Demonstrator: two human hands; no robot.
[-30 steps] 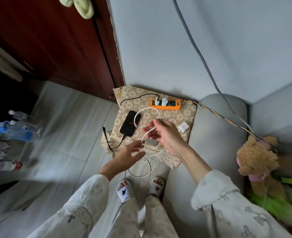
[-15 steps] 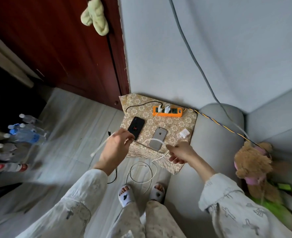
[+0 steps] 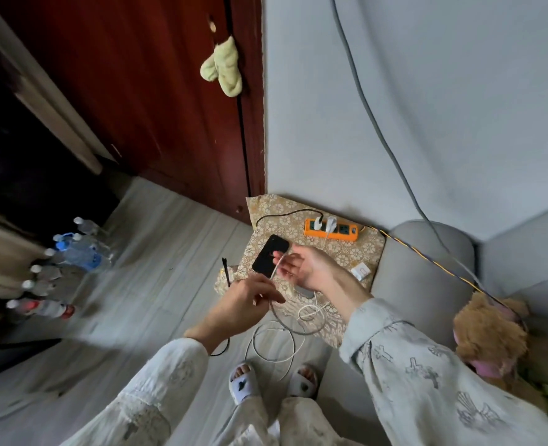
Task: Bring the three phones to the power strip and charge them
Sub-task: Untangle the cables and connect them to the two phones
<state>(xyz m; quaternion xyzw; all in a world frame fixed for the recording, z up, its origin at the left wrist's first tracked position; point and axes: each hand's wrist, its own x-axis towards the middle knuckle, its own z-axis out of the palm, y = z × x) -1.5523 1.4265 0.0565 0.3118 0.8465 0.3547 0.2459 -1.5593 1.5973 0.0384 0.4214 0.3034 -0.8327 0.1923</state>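
An orange power strip (image 3: 330, 229) with two white plugs lies at the back of a floral cloth (image 3: 367, 251). A black phone (image 3: 267, 257) rests on the cloth's left side. A silver phone (image 3: 304, 292) shows only as a sliver under my right hand. My left hand (image 3: 243, 302) is closed on a white charging cable (image 3: 275, 270). My right hand (image 3: 306, 267) hovers over the silver phone and pinches the same cable's upper end at its fingertips. More cable loops (image 3: 274, 342) hang to the floor. No third phone is in view.
A white charger block (image 3: 360, 271) sits on the cloth's right edge. A grey sofa arm (image 3: 427, 272) and a teddy bear (image 3: 488, 333) are on the right. Water bottles (image 3: 73, 249) stand on the floor at the left. A black cable (image 3: 226, 275) hangs off the cloth.
My left hand has moved right with the white cable. My right hand has come up and left over the silver phone and met the cable's end.
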